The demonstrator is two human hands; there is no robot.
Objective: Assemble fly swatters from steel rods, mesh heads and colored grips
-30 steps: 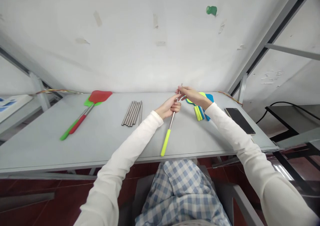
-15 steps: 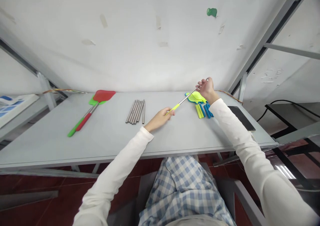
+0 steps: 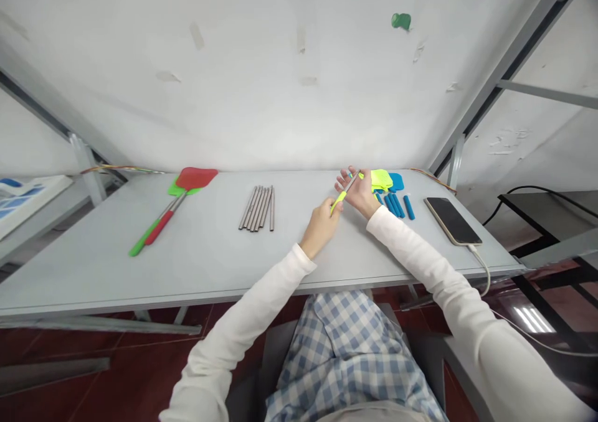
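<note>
My left hand point(image 3: 322, 224) is closed around the yellow handle point(image 3: 338, 203) of a telescopic metal rod point(image 3: 351, 182), which slants up to the right. At the rod's upper end is my right hand point(image 3: 362, 193), its palm turned up and its fingers spread. The rod's tip lies against that palm. Just behind the right hand are yellow fly swatter heads point(image 3: 382, 178) and a blue head point(image 3: 397, 182). Several blue handle grips point(image 3: 395, 205) lie beside it, partly covered by the hand, with a single blue grip point(image 3: 409, 207) set apart.
Several bare metal rods point(image 3: 258, 208) lie side by side mid-table. On the left, a red fly swatter point(image 3: 180, 198) overlaps a green one point(image 3: 144, 236). A phone point(image 3: 453, 221) with a white cable point(image 3: 483, 270) rests at the right. Metal frame posts stand at both table ends.
The rod has become much shorter. My right hand has come down and left toward my left hand, and its fingers have spread. My left hand moved slightly right. The phone is now uncovered.
</note>
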